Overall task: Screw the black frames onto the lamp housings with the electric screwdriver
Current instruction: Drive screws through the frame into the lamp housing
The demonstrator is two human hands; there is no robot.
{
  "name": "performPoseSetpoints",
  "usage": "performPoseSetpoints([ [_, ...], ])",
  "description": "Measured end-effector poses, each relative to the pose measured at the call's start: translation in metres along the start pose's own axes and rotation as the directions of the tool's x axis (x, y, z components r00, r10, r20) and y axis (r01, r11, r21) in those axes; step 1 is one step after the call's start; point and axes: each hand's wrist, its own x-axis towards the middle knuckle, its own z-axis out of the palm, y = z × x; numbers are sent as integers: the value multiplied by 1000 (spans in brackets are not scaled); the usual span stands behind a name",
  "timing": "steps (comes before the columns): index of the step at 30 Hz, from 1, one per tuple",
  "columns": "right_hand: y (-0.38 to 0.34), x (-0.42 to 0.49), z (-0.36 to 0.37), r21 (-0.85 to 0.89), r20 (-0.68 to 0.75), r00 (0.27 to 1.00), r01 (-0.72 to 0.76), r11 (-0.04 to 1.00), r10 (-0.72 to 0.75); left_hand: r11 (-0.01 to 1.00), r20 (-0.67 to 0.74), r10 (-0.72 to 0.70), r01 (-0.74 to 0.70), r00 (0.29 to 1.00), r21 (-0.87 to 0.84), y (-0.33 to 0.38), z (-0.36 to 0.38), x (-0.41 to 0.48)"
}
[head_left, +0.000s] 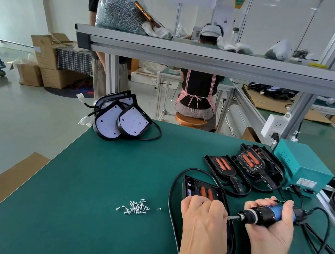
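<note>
A black lamp housing with a black frame and two orange strips (199, 188) lies on the green mat in front of me. My left hand (202, 222) lies over its middle with fingers curled at the screwdriver's tip; whether they pinch a screw is hidden. My right hand (271, 223) grips the blue-and-black electric screwdriver (266, 215), held nearly level with its bit pointing left at my left fingers. A heap of small silver screws (135, 206) lies to the left of the housing.
Finished lamps with orange strips (250, 160) are stacked at the back right beside a teal power box (303, 167). Several housings with white LED boards (120, 120) lean at the mat's far left edge. Black cables (317, 251) loop on the right. A shelf beam (215, 58) runs overhead.
</note>
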Motion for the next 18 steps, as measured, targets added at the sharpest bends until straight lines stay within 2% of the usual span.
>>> performPoseSetpoints([
  [9, -1, 1, -1, 14, -13, 1000, 12, 1000, -12, 999, -46, -25, 24, 999, -28, -1, 2, -3],
  [18, -1, 1, 2, -8, -21, 1000, 1, 1000, -1, 999, -19, -41, 40, 999, -31, 0, 2, -1],
])
